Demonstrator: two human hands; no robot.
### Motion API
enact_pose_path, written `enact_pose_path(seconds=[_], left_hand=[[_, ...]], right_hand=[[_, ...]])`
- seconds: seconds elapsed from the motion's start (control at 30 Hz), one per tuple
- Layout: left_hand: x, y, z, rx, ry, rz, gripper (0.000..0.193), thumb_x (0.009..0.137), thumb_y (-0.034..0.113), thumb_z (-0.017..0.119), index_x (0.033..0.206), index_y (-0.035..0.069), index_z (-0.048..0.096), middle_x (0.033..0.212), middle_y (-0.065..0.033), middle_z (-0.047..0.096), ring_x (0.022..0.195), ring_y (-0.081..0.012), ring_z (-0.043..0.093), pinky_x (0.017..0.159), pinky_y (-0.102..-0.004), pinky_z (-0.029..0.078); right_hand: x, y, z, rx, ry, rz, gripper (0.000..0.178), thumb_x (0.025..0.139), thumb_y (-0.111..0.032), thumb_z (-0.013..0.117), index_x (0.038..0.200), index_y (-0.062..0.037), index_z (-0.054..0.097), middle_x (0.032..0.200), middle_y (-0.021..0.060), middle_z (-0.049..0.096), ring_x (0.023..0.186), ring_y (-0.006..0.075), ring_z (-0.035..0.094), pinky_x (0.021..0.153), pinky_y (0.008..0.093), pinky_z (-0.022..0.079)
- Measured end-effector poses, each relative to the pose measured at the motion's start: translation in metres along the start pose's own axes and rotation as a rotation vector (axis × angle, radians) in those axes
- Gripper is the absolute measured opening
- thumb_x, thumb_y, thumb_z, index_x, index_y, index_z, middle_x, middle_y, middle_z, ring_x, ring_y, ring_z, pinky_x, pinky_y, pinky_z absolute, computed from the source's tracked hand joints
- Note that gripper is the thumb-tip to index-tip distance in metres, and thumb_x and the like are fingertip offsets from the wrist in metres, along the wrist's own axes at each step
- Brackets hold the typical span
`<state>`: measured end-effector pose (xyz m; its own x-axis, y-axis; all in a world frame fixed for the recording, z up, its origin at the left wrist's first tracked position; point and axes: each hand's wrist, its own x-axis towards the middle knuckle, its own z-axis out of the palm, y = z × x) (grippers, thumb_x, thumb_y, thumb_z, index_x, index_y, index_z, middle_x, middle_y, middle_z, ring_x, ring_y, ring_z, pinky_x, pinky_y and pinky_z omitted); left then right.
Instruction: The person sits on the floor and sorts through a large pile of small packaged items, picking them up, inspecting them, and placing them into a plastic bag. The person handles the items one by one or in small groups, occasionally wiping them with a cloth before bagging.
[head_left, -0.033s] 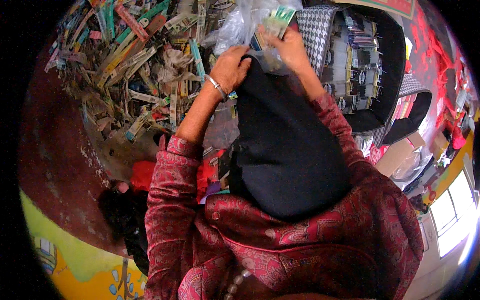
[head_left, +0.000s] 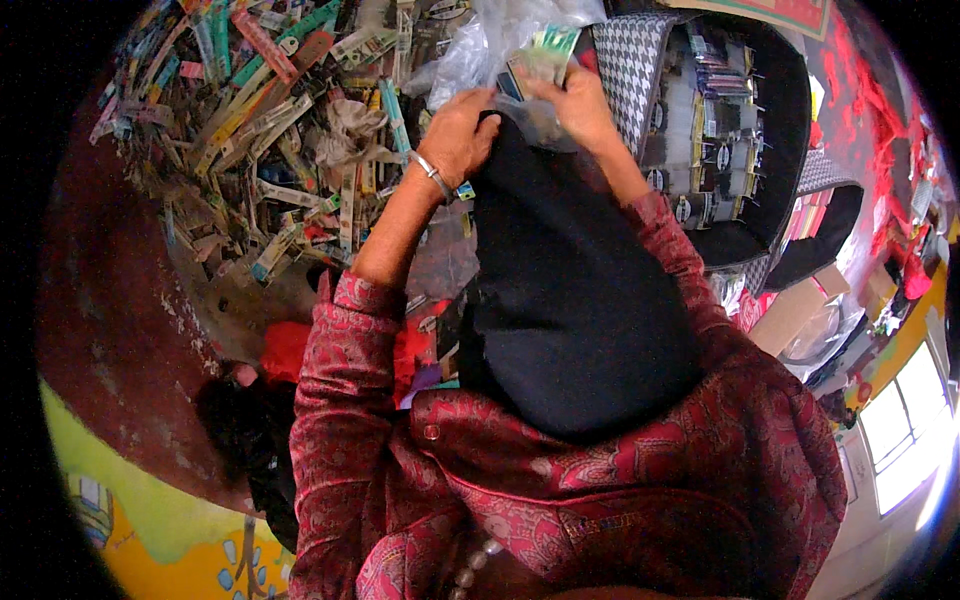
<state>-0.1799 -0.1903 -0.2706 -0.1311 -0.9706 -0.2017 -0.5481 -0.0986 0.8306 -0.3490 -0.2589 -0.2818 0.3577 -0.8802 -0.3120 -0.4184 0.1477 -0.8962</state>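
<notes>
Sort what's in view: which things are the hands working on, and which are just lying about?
In hand:
left hand and right hand, both on a clear bag of small packets
black cloth under the hands

Lying about:
heap of packets
black tray of carded items
cardboard box
red cloth

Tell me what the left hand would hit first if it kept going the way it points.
Likely the clear plastic bag just beyond the left hand, which points up and away; the pile of long packaged strips lies to its side. Depth is unclear.
</notes>
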Motion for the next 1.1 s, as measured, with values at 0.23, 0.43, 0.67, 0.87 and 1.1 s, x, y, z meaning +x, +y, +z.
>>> enact_pose_path(seconds=[0.23,0.43,0.67,0.87,1.1], left_hand=[[0.000,-0.012,0.001,-0.035,0.066,0.047,0.033,0.076,0.012,0.049,0.105,-0.005,0.048,0.106,-0.0238,0.049,0.100,-0.0373,0.046,0.088,-0.0376,0.036],[0.000,-0.004,0.005,-0.032,0.051,-0.003,0.033,0.074,0.009,0.051,0.104,-0.006,0.047,0.106,-0.0243,0.049,0.100,-0.0376,0.045,0.088,-0.0377,0.035],[0.000,0.000,0.007,0.017,0.014,0.071,0.032,0.075,0.008,0.051,0.105,-0.004,0.048,0.104,-0.0225,0.050,0.098,-0.0370,0.045,0.086,-0.0381,0.037],[-0.003,-0.006,0.009,0.022,-0.023,0.099,0.030,0.076,0.008,0.050,0.104,-0.001,0.049,0.103,-0.0210,0.051,0.097,-0.0353,0.047,0.086,-0.0377,0.037],[-0.007,-0.016,0.002,0.119,-0.060,0.073,0.030,0.075,0.006,0.051,0.105,0.006,0.051,0.107,-0.0178,0.051,0.100,-0.0336,0.048,0.083,-0.0364,0.041]], right_hand=[[-0.022,0.038,-0.003,-0.174,-0.151,0.330,0.031,0.066,-0.024,0.061,0.088,-0.0028,0.058,0.081,0.0189,0.059,0.077,0.0331,0.057,0.067,0.0377,0.043],[-0.013,0.045,-0.004,-0.496,-0.299,0.426,0.039,0.069,-0.037,0.055,0.089,-0.0033,0.059,0.085,0.0201,0.059,0.083,0.0342,0.056,0.072,0.0404,0.043],[0.007,0.052,0.004,-0.653,-0.095,0.407,0.047,0.077,-0.041,0.047,0.097,0.0013,0.056,0.108,0.0229,0.049,0.098,0.0376,0.049,0.084,0.0444,0.037],[0.000,0.011,-0.003,-0.746,-0.146,0.438,0.044,0.083,-0.037,0.037,0.101,-0.0008,0.053,0.093,0.0251,0.055,0.093,0.0391,0.050,0.082,0.0460,0.037],[-0.016,-0.020,0.001,-0.834,-0.568,0.293,0.044,0.083,-0.040,0.035,0.094,-0.0029,0.056,0.090,0.0232,0.056,0.088,0.0391,0.052,0.077,0.0456,0.039]])
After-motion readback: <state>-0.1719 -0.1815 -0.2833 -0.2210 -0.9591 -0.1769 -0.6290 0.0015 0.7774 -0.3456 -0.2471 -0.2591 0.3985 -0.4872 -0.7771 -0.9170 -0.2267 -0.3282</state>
